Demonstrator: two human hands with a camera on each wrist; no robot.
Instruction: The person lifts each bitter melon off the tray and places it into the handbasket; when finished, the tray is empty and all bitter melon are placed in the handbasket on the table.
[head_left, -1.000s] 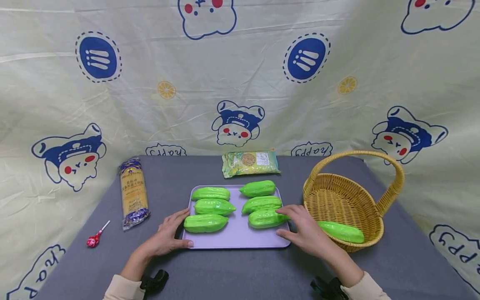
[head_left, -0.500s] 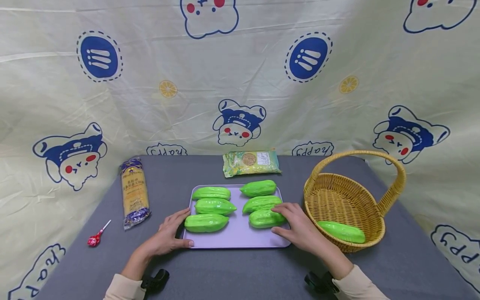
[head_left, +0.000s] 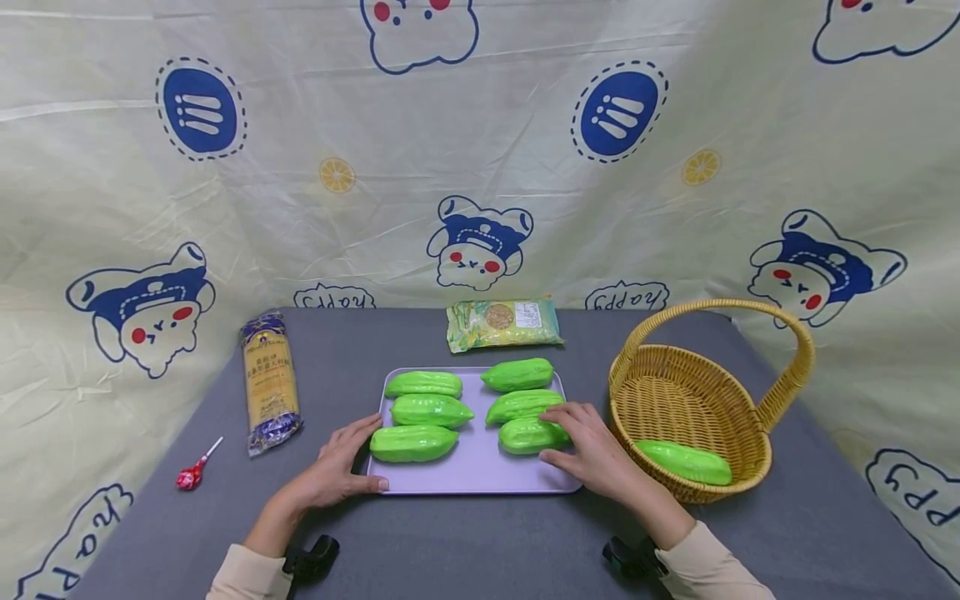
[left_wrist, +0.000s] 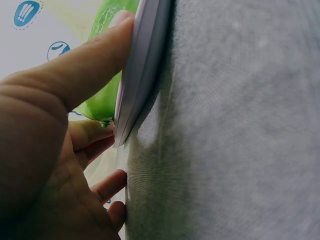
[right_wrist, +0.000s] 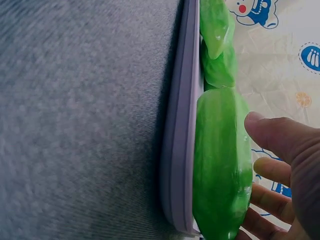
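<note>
My left hand [head_left: 333, 471] rests at the lavender tray's [head_left: 465, 479] left edge, thumb at the front left corner; in the left wrist view its thumb touches the tray's rim [left_wrist: 131, 85]. Green ridged fruits lie on the tray in two columns, three on each side. My right hand [head_left: 600, 454] reaches over the tray's right edge, fingers spread at the right end of the front right fruit [head_left: 525, 436]. In the right wrist view the thumb is beside that fruit [right_wrist: 222, 160], with the other fingers partly hidden behind it.
A wicker basket [head_left: 675, 392] with a tall handle stands to the right, one green fruit [head_left: 684, 462] inside. Behind the tray lies a green-yellow packet [head_left: 502, 325]. On the left are a noodle packet [head_left: 270, 375] and a red lollipop [head_left: 190, 477].
My right hand has shifted a little to the left, further over the tray's right side. The left hand and the fruits show no clear movement.
</note>
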